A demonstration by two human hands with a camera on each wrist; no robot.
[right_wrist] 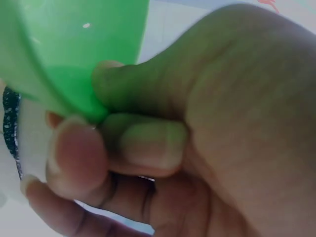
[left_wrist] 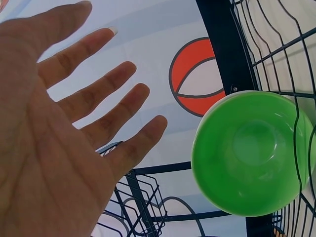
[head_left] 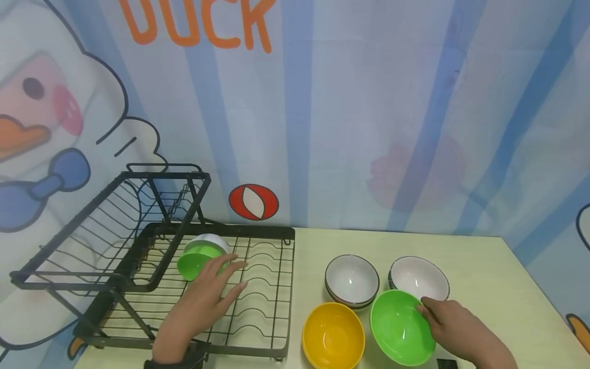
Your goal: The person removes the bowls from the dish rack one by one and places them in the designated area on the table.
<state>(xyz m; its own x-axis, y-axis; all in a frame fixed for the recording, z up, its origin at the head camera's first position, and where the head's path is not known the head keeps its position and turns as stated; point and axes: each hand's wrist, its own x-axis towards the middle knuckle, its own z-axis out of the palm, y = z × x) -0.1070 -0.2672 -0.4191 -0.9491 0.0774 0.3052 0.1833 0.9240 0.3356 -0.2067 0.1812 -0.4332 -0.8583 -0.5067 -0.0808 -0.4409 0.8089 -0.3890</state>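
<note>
In the head view my right hand (head_left: 456, 325) pinches the rim of a green bowl (head_left: 401, 330) between thumb and fingers. That bowl is tilted, its inside facing me, and it overlaps a white bowl (head_left: 419, 277) behind it. The right wrist view shows the thumb (right_wrist: 123, 89) on the bowl's inner side and curled fingers beneath. My left hand (head_left: 200, 300) is over the black dish rack (head_left: 286, 287) with its fingers spread, holding nothing. Beside it, another green bowl (left_wrist: 247, 153) stands on edge in the rack, in front of a white bowl (head_left: 209, 240).
A yellow bowl (head_left: 334, 335) sits on the pale table (head_left: 479, 277) just right of the rack. Behind it are stacked white bowls (head_left: 352, 279). The rack's raised upper tier (head_left: 106, 230) stands at left. A printed curtain (head_left: 341, 113) hangs behind the table.
</note>
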